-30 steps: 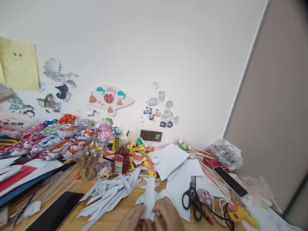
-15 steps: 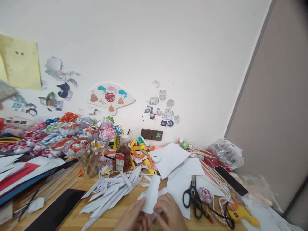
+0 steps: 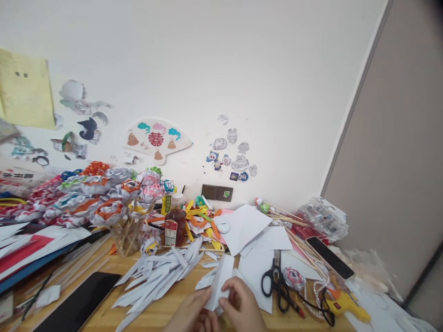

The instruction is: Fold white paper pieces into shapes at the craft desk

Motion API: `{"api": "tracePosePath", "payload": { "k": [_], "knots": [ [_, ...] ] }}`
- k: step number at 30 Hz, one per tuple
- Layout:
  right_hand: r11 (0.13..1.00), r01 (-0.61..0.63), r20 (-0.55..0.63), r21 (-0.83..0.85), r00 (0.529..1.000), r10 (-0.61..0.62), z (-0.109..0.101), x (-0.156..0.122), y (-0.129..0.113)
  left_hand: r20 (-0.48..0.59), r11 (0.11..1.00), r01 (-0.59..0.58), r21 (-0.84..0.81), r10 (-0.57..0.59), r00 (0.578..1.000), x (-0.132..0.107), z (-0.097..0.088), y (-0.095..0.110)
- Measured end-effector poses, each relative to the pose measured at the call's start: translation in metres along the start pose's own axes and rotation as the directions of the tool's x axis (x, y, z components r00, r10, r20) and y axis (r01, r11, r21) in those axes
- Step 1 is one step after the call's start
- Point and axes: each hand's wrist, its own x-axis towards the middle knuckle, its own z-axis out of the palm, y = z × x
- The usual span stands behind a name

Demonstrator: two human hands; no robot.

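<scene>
A paper-craft corner of a room: white paper strips (image 3: 162, 274) heap on the wooden counter (image 3: 162, 316) left of the grip (image 3: 217, 302), scissors (image 3: 275, 281) and a yellow glue gun (image 3: 346, 308) lie right of it, paper flowers (image 3: 104, 203) stand far left, and cartoon cutouts (image 3: 235, 154) dot the wall (image 3: 277, 69).

Single head-worn view, close above wooden desk (image 3: 166, 316), facing forward at wall (image 3: 242, 69). Left hand (image 3: 190, 314), right hand (image 3: 244, 306) and their paper strip (image 3: 221, 276) sit at bottom edge.

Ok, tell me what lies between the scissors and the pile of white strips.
Head view: a white paper piece pinched by left hand and right hand, plus a flat white sheet.
</scene>
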Motion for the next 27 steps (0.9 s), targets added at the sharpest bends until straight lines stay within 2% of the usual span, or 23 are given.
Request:
{"api": "tracePosePath", "payload": {
  "k": [3, 7, 14, 17, 23, 27],
  "knots": [
    [0.994, -0.093, 0.034, 0.055, 0.995, 0.091, 0.002, 0.0, 0.001, 0.01, 1.0, 0.012, 0.004, -0.012, 1.0, 0.002, -0.002, -0.002],
    [0.987, -0.144, 0.09, 0.069, 0.986, 0.137, 0.003, 0.001, 0.001, 0.013, 0.998, 0.048, 0.028, -0.048, 0.999, 0.004, -0.004, -0.004],
    [0.986, -0.169, 0.103, 0.007, 0.981, 0.167, 0.005, 0.0, 0.0, -0.026, 0.994, 0.066, 0.092, -0.064, 0.998, 0.006, -0.005, -0.007],
    [0.986, -0.159, 0.103, -0.047, 0.981, 0.163, 0.004, -0.001, -0.004, -0.006, 0.992, 0.064, 0.11, -0.064, 0.998, 0.005, -0.005, -0.006],
    [0.978, -0.151, 0.095, -0.142, 0.982, 0.165, 0.003, -0.001, -0.011, -0.03, 0.962, 0.031, 0.271, -0.024, 0.999, -0.002, 0.007, 0.0],
    [0.978, -0.132, 0.115, -0.163, 0.982, 0.152, 0.002, -0.002, -0.013, -0.044, 0.955, 0.027, 0.295, -0.014, 0.999, -0.005, 0.014, 0.003]
  ]
}}
